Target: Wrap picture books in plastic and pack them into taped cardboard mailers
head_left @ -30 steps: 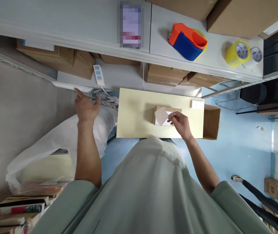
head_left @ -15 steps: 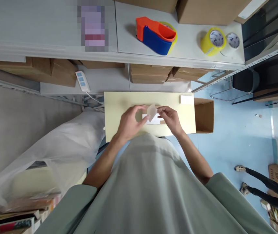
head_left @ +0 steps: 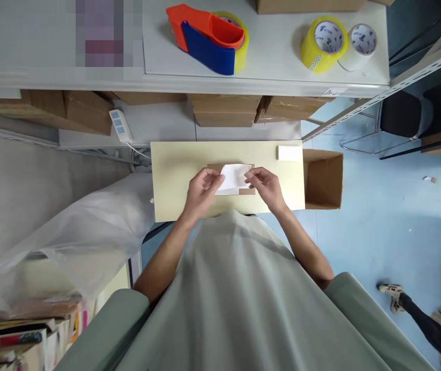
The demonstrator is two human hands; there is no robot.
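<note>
Between my two hands a small white paper sheet (head_left: 235,175) is stretched out, pale and slightly see-through. My left hand (head_left: 202,188) pinches its left edge between thumb and fingers. At its right edge, my right hand (head_left: 267,186) grips the corner the same way. Under the sheet lies a flat brown cardboard piece (head_left: 247,191) with a white patch on it, partly covered by the sheet and my fingers. All of this is over a pale yellow tabletop (head_left: 174,178). A small white block or stack (head_left: 289,153) rests at the table's right rear.
An open cardboard box (head_left: 323,180) stands against the table's right end. Behind runs a shelf holding an orange-and-blue tape dispenser (head_left: 208,41) and tape rolls (head_left: 323,44). A plastic-covered pile (head_left: 89,232) is at left. Another person's leg (head_left: 429,324) shows at right.
The sheet, earlier folded up and held at the right with my left hand open beside it, is now spread flat. My left hand has closed on its left edge. The view has shifted slightly.
</note>
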